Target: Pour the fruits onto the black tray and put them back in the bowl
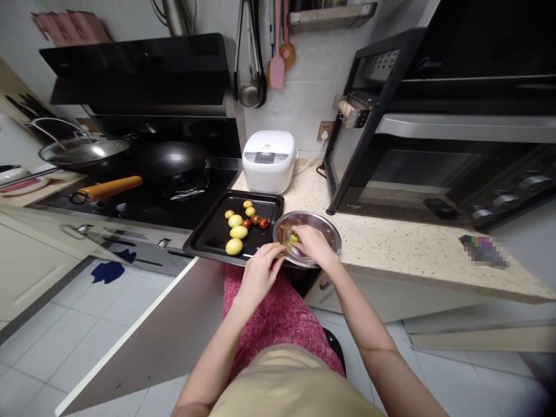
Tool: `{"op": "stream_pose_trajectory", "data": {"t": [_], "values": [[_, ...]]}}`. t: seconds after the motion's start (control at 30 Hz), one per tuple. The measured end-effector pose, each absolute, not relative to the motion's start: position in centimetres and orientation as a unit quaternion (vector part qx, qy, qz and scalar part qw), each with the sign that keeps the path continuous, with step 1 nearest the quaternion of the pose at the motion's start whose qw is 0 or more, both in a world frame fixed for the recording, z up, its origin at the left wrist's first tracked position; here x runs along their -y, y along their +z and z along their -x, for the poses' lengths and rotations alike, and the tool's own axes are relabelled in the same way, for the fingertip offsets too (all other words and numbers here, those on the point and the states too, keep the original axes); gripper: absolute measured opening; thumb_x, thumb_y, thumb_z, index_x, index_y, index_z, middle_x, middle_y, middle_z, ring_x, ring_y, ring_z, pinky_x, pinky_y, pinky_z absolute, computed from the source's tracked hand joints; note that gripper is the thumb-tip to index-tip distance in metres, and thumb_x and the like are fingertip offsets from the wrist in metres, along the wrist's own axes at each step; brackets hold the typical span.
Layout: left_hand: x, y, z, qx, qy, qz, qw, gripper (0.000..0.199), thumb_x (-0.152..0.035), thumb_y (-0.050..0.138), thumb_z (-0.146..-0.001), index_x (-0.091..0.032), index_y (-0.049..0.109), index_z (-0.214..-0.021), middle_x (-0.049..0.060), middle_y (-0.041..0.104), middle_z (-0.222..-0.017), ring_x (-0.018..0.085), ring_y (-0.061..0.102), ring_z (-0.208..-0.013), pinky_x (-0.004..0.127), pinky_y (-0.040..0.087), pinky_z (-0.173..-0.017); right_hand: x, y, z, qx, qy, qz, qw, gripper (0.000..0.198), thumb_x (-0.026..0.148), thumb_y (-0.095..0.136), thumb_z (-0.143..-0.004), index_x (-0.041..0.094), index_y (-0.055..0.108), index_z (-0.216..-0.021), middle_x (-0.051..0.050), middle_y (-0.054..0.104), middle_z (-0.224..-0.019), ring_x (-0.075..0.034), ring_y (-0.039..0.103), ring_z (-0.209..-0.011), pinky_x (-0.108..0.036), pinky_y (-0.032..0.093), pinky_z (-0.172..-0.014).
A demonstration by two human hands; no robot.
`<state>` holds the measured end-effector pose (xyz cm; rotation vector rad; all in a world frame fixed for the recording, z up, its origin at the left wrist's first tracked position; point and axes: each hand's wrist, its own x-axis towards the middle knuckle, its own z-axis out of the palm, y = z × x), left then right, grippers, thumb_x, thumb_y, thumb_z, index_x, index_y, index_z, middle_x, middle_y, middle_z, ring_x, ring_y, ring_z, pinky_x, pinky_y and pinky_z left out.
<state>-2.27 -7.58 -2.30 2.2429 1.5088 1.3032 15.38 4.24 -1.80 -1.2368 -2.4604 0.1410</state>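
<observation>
Kitchen counter, seen from above. Right hand (313, 246) reaches into the steel bowl (324, 223) at the counter's front edge, fingers curled down around a small green fruit (294, 238) near the bowl's left wall; the grip looks like a light fingertip pinch, though the palm hides most of it. Left hand (260, 272) rests at the bowl's near-left rim, fingers bent against the metal, apparently steadying it; nothing carried in it that I can see. Just left of the bowl, touching or nearly so, sits the black baking tray (208, 240), holding several yellow fruits (238, 232) in a loose column and a few small red ones (259, 220) beside them. White rice cooker (269, 161) stands behind the tray; wok (171, 159) on the hob further left; large oven (438, 139) to the right. Judgement on handling: the bowl overhangs the edge somewhat, so the bracing hand matters; press down, not outward. The fruit is small and smooth and probably slippery, so a pinch with three fingertips suits better than two. Lift clear of the rim before travelling sideways.
</observation>
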Motion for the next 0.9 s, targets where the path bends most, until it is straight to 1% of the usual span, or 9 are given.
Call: {"op": "stream_pose_trajectory", "data": {"t": [0.17,0.33,0.5,0.57,0.67,0.7,0.77,0.83,0.9], "values": [[7.5,-2.5,2.2,-0.505,0.422,-0.749,0.074,0.023,-0.017,0.059,-0.101,-0.021,0.069,-0.120,0.010,0.074,-0.123,0.024,0.072,-0.116,0.043,0.059,-0.103,-4.3,-1.8,-15.5,0.874,0.045,0.441,0.200,0.020,0.006,0.074,-0.083,0.021,0.071,-0.095,-0.009,0.080,-0.097,-0.024,0.076,-0.090,-0.030,0.055,-0.073],[7.2,-2.4,3.0,-0.516,0.421,-0.742,0.080,0.022,-0.019,0.058,-0.102,-0.021,0.070,-0.121,0.009,0.073,-0.124,0.024,0.071,-0.117,0.042,0.058,-0.105,-3.1,-1.1,-16.9,0.862,0.054,0.446,0.236,0.018,0.009,0.070,-0.087,0.021,0.071,-0.100,-0.009,0.078,-0.104,-0.025,0.074,-0.099,-0.034,0.055,-0.081],[4.8,-2.5,5.5,-0.536,0.419,-0.730,0.060,0.026,-0.015,0.051,-0.103,-0.019,0.069,-0.121,0.010,0.073,-0.124,0.024,0.070,-0.117,0.043,0.057,-0.105,-0.4,-1.4,-19.5,0.813,0.085,0.435,0.378,0.015,0.019,0.058,-0.098,0.021,0.070,-0.106,-0.009,0.076,-0.106,-0.027,0.071,-0.102,-0.041,0.055,-0.087],[2.8,-2.4,6.6,-0.559,0.380,-0.736,0.038,0.031,-0.011,0.050,-0.101,-0.017,0.065,-0.128,0.013,0.070,-0.130,0.026,0.067,-0.122,0.045,0.055,-0.107,0.8,-1.9,-20.2,0.784,0.089,0.443,0.426,0.015,0.024,0.056,-0.100,0.022,0.070,-0.103,-0.008,0.075,-0.102,-0.026,0.071,-0.097,-0.041,0.056,-0.084],[-0.6,-1.9,8.0,-0.588,0.243,-0.771,-0.010,0.042,-0.006,0.058,-0.093,-0.014,0.061,-0.134,0.019,0.063,-0.140,0.030,0.060,-0.131,0.050,0.050,-0.111,2.2,-2.6,-20.7,0.765,0.092,0.443,0.458,0.015,0.026,0.055,-0.101,0.022,0.070,-0.099,-0.008,0.076,-0.101,-0.026,0.071,-0.094,-0.040,0.056,-0.082],[-1.8,-1.7,8.3,-0.581,0.188,-0.791,-0.020,0.043,-0.005,0.061,-0.090,-0.014,0.062,-0.132,0.020,0.061,-0.142,0.031,0.058,-0.134,0.051,0.049,-0.112,2.6,-2.7,-20.7,0.764,0.093,0.440,0.462,0.016,0.025,0.054,-0.101,0.023,0.070,-0.099,-0.008,0.076,-0.101,-0.026,0.071,-0.095,-0.040,0.056,-0.082],[-3.7,-1.1,8.6,-0.569,0.145,-0.809,-0.021,0.039,-0.002,0.064,-0.085,-0.014,0.068,-0.121,0.019,0.066,-0.135,0.033,0.059,-0.130,0.050,0.049,-0.109,3.0,-2.9,-20.9,0.765,0.090,0.435,0.467,0.017,0.024,0.053,-0.101,0.023,0.070,-0.099,-0.008,0.076,-0.101,-0.026,0.071,-0.096,-0.041,0.056,-0.084],[-5.2,-0.6,8.6,-0.557,0.126,-0.821,-0.015,0.027,0.000,0.064,-0.082,-0.015,0.071,-0.103,0.016,0.072,-0.115,0.031,0.065,-0.116,0.046,0.050,-0.103,3.4,-2.8,-21.0,0.761,0.084,0.431,0.478,0.018,0.024,0.053,-0.101,0.024,0.071,-0.099,-0.008,0.076,-0.101,-0.026,0.071,-0.096,-0.042,0.056,-0.085],[-6.0,-0.3,8.4,-0.547,0.111,-0.829,-0.012,0.018,-0.001,0.064,-0.081,-0.016,0.070,-0.087,0.012,0.073,-0.097,0.028,0.067,-0.101,0.041,0.051,-0.097,3.6,-2.8,-21.1,0.752,0.080,0.428,0.494,0.018,0.023,0.053,-0.101,0.024,0.071,-0.099,-0.008,0.076,-0.100,-0.025,0.072,-0.095,-0.042,0.057,-0.086]]}}
